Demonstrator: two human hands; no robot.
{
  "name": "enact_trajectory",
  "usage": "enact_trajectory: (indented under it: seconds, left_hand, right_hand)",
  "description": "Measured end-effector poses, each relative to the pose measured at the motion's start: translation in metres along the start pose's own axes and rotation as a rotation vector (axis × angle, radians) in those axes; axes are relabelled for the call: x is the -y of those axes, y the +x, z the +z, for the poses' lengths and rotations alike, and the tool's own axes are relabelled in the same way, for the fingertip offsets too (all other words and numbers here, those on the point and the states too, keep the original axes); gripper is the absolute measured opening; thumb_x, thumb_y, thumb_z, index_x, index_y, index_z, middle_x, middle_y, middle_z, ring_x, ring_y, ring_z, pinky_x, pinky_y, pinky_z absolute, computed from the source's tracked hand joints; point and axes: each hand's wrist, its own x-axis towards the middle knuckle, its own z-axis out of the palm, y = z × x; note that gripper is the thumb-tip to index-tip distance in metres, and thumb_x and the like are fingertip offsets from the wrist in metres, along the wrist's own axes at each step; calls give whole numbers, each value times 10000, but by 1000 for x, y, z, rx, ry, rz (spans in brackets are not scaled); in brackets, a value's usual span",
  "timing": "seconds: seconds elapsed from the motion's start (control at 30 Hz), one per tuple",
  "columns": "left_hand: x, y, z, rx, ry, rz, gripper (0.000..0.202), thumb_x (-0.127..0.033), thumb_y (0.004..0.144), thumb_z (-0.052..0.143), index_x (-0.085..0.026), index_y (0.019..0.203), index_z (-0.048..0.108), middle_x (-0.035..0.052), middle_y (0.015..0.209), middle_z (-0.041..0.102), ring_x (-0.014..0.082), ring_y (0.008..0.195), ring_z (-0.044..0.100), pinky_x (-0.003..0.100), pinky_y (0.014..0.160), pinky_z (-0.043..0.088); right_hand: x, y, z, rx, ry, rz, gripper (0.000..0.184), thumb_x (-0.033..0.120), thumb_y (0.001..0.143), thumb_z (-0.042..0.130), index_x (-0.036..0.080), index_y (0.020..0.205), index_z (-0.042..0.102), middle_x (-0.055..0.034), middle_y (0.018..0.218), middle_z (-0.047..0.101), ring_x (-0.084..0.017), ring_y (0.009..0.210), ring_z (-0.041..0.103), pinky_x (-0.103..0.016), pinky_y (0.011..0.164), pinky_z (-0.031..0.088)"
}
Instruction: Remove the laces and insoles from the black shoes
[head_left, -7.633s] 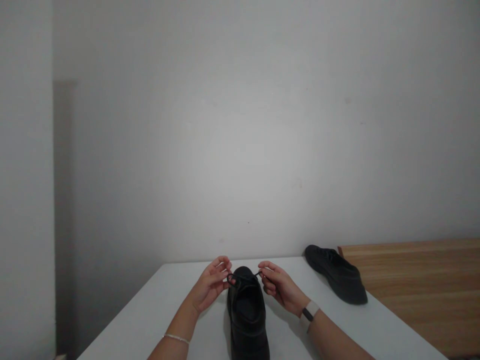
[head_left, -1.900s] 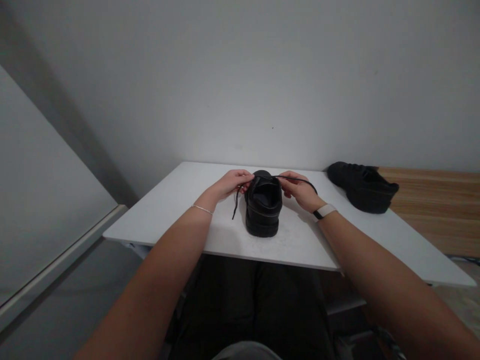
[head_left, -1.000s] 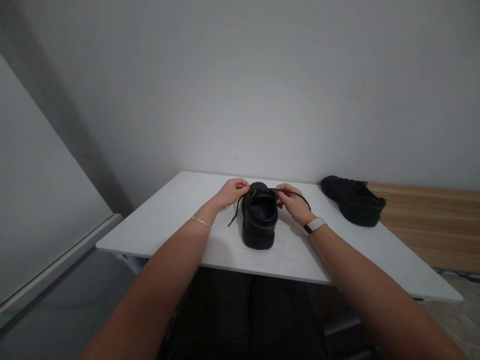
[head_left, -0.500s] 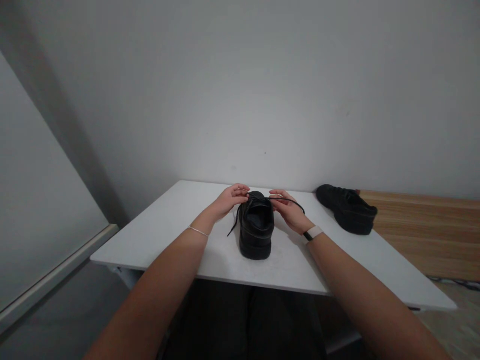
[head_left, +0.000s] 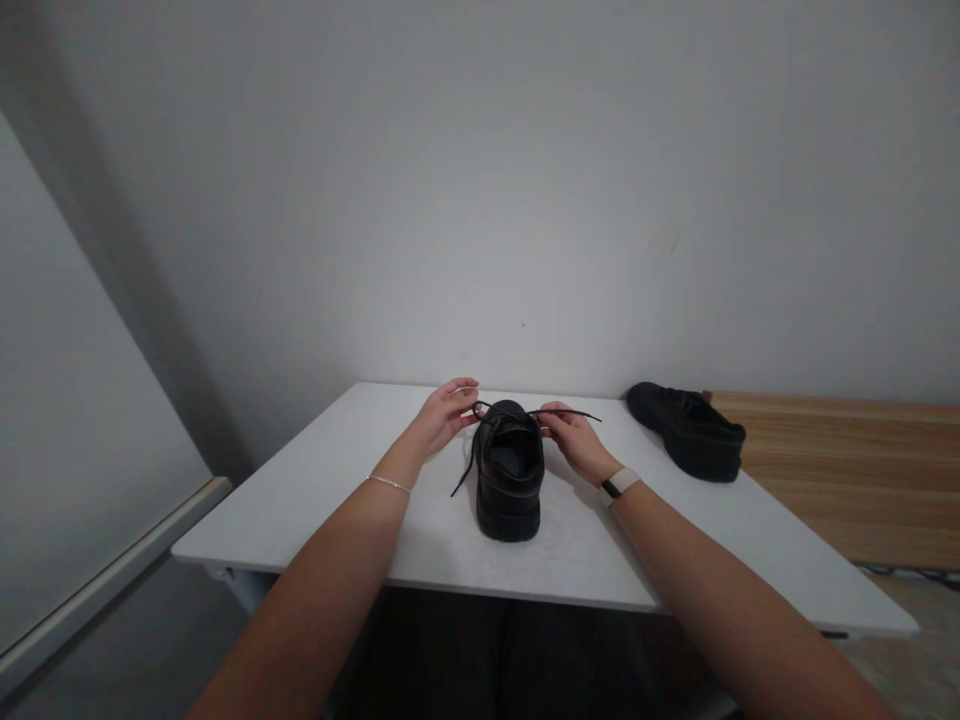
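Note:
A black lace-up shoe point(head_left: 510, 495) stands on the white table point(head_left: 330, 500), its heel toward me and its toe toward the wall. My left hand point(head_left: 444, 415) is at the shoe's left side, its fingers pinching a loop of the black shoelace point(head_left: 480, 404). On the right side my right hand point(head_left: 566, 432) pinches the lace, whose free end point(head_left: 577, 412) sticks out to the right over the fingers. Another lace end point(head_left: 461, 480) hangs down the shoe's left side. The fingertips of both hands are partly hidden by the lace and shoe.
A second black shoe point(head_left: 694, 435) rests on its sole at the table's right edge. Beyond it is a wood-grain surface point(head_left: 840, 470). A grey-white wall point(head_left: 480, 200) rises behind the table, and a white panel point(head_left: 67, 400) stands at the left.
Both hands have shifted slightly; the left has drawn away from the shoe, and a lace loop now shows at its fingers. The right lace end sticks out shorter and straighter. The view has tilted up slightly.

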Motion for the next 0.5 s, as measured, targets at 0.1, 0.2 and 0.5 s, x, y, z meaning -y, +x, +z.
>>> enact_trajectory:
  seconds: [0.1, 0.2, 0.5]
  left_hand:
    - [2, 1, 0, -17, 22, -8, 352, -227, 671, 811, -170, 963, 622, -25, 776, 554, 94, 653, 569, 254, 668, 464]
    - [6, 3, -2, -14, 67, -8, 330, -208, 648, 803, -162, 932, 641, -9, 824, 566, 78, 643, 545, 225, 628, 434]
    - [21, 9, -11, -93, 331, -9, 301, -89, 565, 678, -151, 859, 659, 13, 852, 626, 107, 675, 547, 242, 647, 395]
  right_hand:
    - [2, 0, -1, -14, 29, -13, 237, 366, 694, 750, 214, 813, 611, 1, 753, 652, -155, 700, 559, -301, 651, 389]
    - [7, -1, 0, -30, 48, -21, 245, 335, 675, 763, 211, 831, 621, 28, 702, 604, -123, 626, 504, -287, 623, 367]
    - [11, -3, 2, -44, 20, -19, 334, 280, 575, 809, 208, 849, 633, 26, 698, 597, -137, 654, 507, -288, 623, 349]
